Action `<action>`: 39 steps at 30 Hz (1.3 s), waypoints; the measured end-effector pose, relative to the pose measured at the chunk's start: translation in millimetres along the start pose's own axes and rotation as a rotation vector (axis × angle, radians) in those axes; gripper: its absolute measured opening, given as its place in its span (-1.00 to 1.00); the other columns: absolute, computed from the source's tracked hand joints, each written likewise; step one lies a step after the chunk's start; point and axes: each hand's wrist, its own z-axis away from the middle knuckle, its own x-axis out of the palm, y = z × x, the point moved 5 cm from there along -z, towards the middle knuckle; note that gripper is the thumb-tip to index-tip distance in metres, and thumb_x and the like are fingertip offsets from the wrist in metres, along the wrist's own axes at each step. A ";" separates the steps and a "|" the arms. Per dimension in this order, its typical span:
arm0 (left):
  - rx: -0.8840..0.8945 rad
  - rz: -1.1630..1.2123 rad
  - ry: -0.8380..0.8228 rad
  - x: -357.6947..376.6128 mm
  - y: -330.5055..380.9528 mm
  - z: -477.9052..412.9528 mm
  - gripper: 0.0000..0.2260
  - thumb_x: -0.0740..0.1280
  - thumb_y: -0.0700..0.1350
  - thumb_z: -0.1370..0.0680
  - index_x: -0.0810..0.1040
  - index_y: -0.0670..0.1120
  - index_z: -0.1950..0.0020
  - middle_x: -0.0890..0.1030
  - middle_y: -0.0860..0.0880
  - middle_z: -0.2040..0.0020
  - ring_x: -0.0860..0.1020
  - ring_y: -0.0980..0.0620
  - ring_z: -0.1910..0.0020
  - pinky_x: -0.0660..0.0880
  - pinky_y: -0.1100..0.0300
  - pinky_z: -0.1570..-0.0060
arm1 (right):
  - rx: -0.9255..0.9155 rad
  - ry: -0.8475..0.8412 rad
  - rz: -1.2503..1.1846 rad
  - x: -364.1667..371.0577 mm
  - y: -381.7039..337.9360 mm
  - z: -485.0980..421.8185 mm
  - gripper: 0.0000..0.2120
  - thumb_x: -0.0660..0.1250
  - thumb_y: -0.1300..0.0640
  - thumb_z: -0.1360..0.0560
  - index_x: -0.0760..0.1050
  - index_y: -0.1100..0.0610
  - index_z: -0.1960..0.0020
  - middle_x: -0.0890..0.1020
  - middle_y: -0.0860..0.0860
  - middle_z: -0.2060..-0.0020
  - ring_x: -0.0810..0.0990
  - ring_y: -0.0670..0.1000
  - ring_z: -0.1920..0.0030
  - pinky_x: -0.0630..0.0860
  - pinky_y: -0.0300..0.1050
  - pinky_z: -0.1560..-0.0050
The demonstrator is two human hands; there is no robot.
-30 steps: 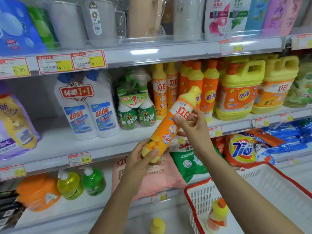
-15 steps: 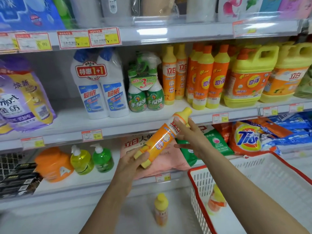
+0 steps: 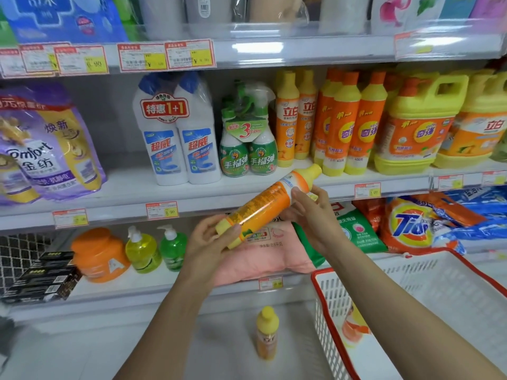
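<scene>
While both hands hold it in front of the shelves, the orange bottle (image 3: pixel 263 207) lies tilted: yellow cap up and to the right, base down and to the left. The side with small print faces the camera. Likely reason for the angle: the label is being read or checked before a choice is made.

Left hand (image 3: pixel 211 242): fingers curled round the base, thumb across the yellow bottom band, carrying the weight. Right hand (image 3: pixel 312 215): thumb on the shoulder just below the cap, fingers behind it, steadying and able to turn the bottle. Both grasp it firmly; neither is loose.

Around:
- Row of like bottles (image 3: pixel 286 119) upright on the middle shelf, behind and above the cap.
- Green spray pack (image 3: pixel 248 144) to their left, yellow jugs (image 3: pixel 419 124) to their right.
- Pink bag (image 3: pixel 263 259) on the lower shelf, directly under the held bottle.
- Red-rimmed basket (image 3: pixel 444 281) at lower right, with a second bottle (image 3: pixel 354 327) inside, seen through the mesh wall.
- Small bottle (image 3: pixel 266 335) standing upright on the pale surface below, just left of the basket.

In the way: the right forearm crosses above the basket, so a drop into it would need the arm drawn back. The small standing bottle sits near the basket's wall and looks easy to knock. The way back to the shelf row looks open.
</scene>
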 end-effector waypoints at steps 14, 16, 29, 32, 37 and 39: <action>0.284 -0.415 -0.127 11.2 32.3 8.9 -0.59 0.54 0.10 -0.27 0.58 0.05 -0.06 0.68 0.16 0.06 0.64 0.18 0.07 0.55 0.32 0.20 | 0.124 0.114 -0.079 7.7 1.0 6.0 -0.42 0.46 0.22 -0.48 0.29 0.26 -0.40 0.63 0.23 -0.11 0.72 0.10 0.07 0.68 -0.05 0.22; 0.216 -0.557 -0.158 8.6 17.4 6.2 -0.52 0.55 0.16 -0.23 0.58 0.11 -0.11 0.68 0.13 0.02 0.64 0.16 0.03 0.57 0.25 0.11 | 0.016 0.093 0.050 9.0 -7.9 9.6 -0.32 0.50 0.25 -0.44 0.23 0.10 -0.44 0.56 0.15 -0.14 0.70 0.06 0.05 0.66 -0.10 0.23; -0.037 -0.509 -0.542 13.3 -61.1 14.5 -0.50 0.49 -0.21 -0.44 0.47 0.01 -0.34 0.64 0.12 -0.18 0.59 0.17 -0.18 0.49 0.32 -0.14 | -0.164 -0.058 0.508 -18.9 -47.8 21.6 -0.74 0.30 0.10 -0.61 0.44 0.08 -0.29 0.62 0.13 0.03 0.69 0.03 0.07 0.64 -0.16 0.22; -0.065 -0.692 -0.565 11.5 -89.9 14.7 -0.49 0.50 -0.19 -0.46 0.44 0.05 -0.36 0.59 0.10 -0.22 0.56 0.11 -0.22 0.48 0.29 -0.14 | -0.235 -0.097 0.775 -25.3 -48.0 32.0 -0.78 0.35 0.13 -0.59 0.47 0.19 -0.18 0.64 0.18 0.05 0.67 0.15 0.07 0.67 -0.01 0.16; -0.026 -1.171 -0.536 -6.8 -142.9 19.4 -0.38 0.49 -0.09 -0.47 0.33 0.06 -0.46 0.39 0.03 -0.40 0.40 0.03 -0.36 0.33 0.20 -0.31 | -0.410 -0.183 1.280 -23.6 -16.1 54.0 -0.75 0.40 0.00 -0.54 0.47 0.11 -0.11 0.64 0.00 0.12 0.60 0.02 0.18 0.52 -0.01 0.17; -0.021 -1.267 -0.559 -9.7 -159.1 23.7 -0.36 0.48 -0.07 -0.48 0.30 0.01 -0.50 0.37 0.00 -0.44 0.36 0.03 -0.41 0.26 0.26 -0.34 | -0.381 -0.206 1.387 -27.4 6.2 59.3 -0.72 0.39 -0.06 -0.53 0.46 0.07 -0.12 0.64 -0.02 0.13 0.58 0.01 0.19 0.47 -0.05 0.20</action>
